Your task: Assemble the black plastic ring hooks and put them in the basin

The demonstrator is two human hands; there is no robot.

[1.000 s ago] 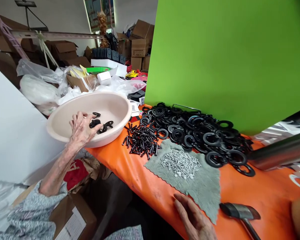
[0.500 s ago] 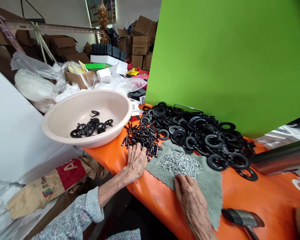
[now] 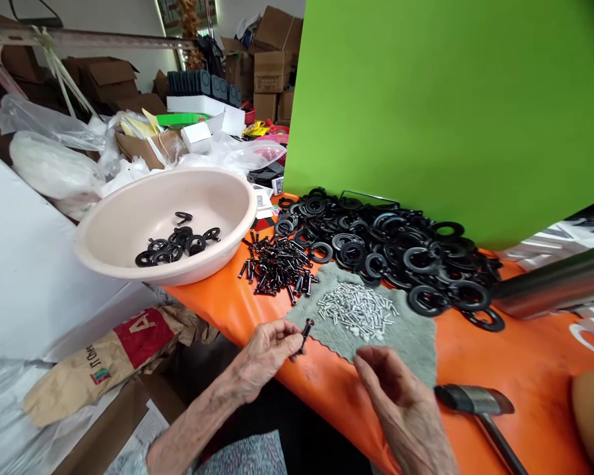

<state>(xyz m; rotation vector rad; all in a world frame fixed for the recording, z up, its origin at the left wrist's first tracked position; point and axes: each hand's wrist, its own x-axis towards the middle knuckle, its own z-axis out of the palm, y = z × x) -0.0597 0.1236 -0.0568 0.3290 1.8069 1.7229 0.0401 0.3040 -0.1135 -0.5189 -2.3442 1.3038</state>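
My left hand pinches a small black rod-shaped part with knobbed ends between thumb and fingertips, above the orange table edge. My right hand is curled at the near edge of a grey-green cloth, thumb and forefinger close together; whatever lies between them is hidden. On that cloth lies a heap of small silver pins. Beyond my left hand is a pile of matching black rod parts. Behind the cloth, many black rings are heaped against the green panel.
A pale basin with several black ring pieces stands at the left. A hammer lies on the orange table cover at right, near a metal cylinder. A green panel rises behind; a paper sack lies lower left.
My left hand has come back from the black pile toward me, bringing one black rod part. My right hand has drawn slightly away from the silver pins. The view has shifted a little.
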